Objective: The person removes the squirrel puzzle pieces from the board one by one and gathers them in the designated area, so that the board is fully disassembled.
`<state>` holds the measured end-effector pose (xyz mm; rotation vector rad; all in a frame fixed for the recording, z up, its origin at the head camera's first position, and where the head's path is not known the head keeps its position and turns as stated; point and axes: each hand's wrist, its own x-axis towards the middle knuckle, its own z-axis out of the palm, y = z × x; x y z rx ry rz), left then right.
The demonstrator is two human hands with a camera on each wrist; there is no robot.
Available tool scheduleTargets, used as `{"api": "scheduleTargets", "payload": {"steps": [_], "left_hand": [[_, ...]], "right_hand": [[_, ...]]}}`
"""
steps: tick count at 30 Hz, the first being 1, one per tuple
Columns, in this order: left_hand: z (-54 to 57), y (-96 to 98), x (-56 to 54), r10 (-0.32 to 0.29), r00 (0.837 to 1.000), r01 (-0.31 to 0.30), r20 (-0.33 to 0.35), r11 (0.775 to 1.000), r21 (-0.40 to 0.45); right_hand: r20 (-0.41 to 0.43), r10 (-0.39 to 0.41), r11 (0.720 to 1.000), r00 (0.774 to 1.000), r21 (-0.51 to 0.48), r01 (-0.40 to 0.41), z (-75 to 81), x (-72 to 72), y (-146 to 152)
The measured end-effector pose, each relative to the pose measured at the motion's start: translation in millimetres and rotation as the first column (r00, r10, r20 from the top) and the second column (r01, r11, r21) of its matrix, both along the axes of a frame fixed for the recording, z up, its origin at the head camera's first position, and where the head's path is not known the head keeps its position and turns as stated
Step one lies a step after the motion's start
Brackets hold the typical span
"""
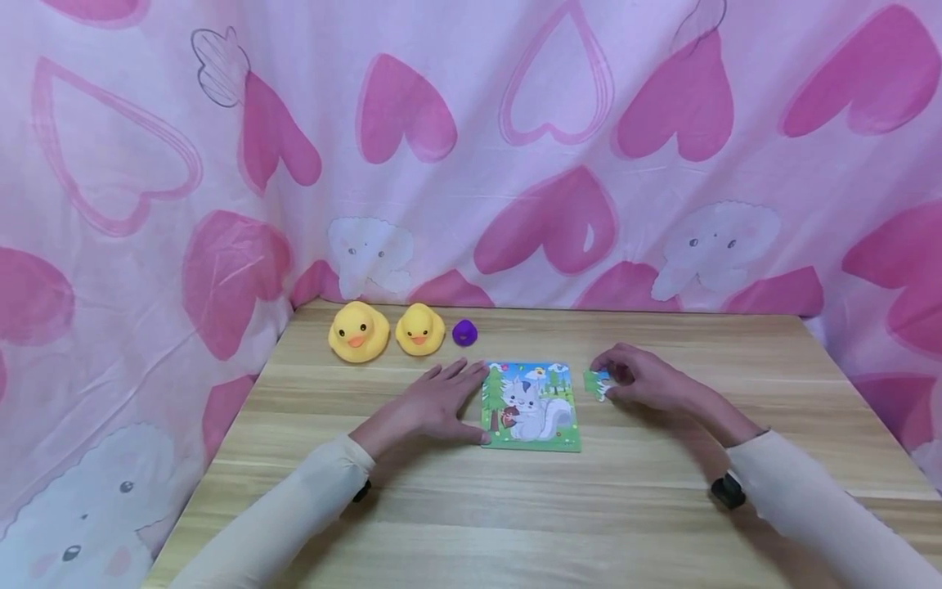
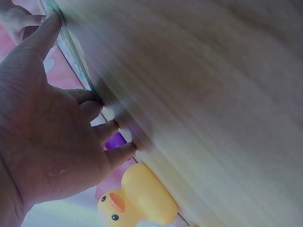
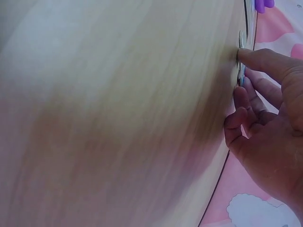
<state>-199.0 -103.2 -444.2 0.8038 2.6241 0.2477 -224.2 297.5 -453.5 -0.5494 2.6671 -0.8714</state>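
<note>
A square jigsaw puzzle (image 1: 531,425) with a grey squirrel picture lies flat on the wooden table (image 1: 486,523). Along its left side my left hand (image 1: 437,405) is spread, the thumb at the lower left edge and the index finger near the upper left corner. My right hand (image 1: 646,378) pinches a small green and blue puzzle piece (image 1: 593,383) at the table surface, apart from the puzzle's right edge. In the right wrist view, the piece (image 3: 242,71) shows edge-on between thumb and fingers, partly hidden.
Behind the left hand stand a large yellow duck (image 1: 358,333), a smaller yellow duck (image 1: 420,330) and a tiny purple duck (image 1: 464,333) in a row. A pink heart-patterned curtain (image 1: 471,204) hangs along the table's back edge and sides.
</note>
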Motion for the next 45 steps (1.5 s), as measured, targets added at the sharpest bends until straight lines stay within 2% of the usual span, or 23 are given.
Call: {"api": "scheduleTargets", "payload": {"steps": [6,12,19,25,34,45], "left_hand": [[0.3,0.5,-0.3,0.0,1.0,0.0,0.004,1.0,0.006],[0.1,0.0,0.0,0.006,1.0,-0.006,0.011,1.0,0.002],[-0.9,2.0,-2.5,0.002,1.0,-0.002,0.009,1.0,-0.009],[0.3,2.0,-3.4,-0.001,1.0,0.001,0.013,1.0,-0.005],[2.1,-0.5,-3.1,0.0,1.0,0.0,0.011,1.0,-0.004],[2.2,0.4,-3.1,-0.002,1.0,0.002,0.019,1.0,-0.007]], "right_hand": [[0.003,-0.024,1.0,1.0,-0.017,0.024,3.4,-0.8,-7],[-0.033,-0.081,0.995,0.996,-0.059,0.079,9.3,-3.7,-43],[-0.066,0.023,1.0,0.998,0.015,-0.022,8.5,1.0,-92],[-0.122,0.063,0.993,0.991,0.107,-0.05,9.9,4.3,-116],[-0.141,0.068,0.986,0.988,0.158,-0.045,14.3,1.6,-129],[-0.094,0.068,0.993,0.993,0.104,-0.058,15.9,-3.2,-130]]}}
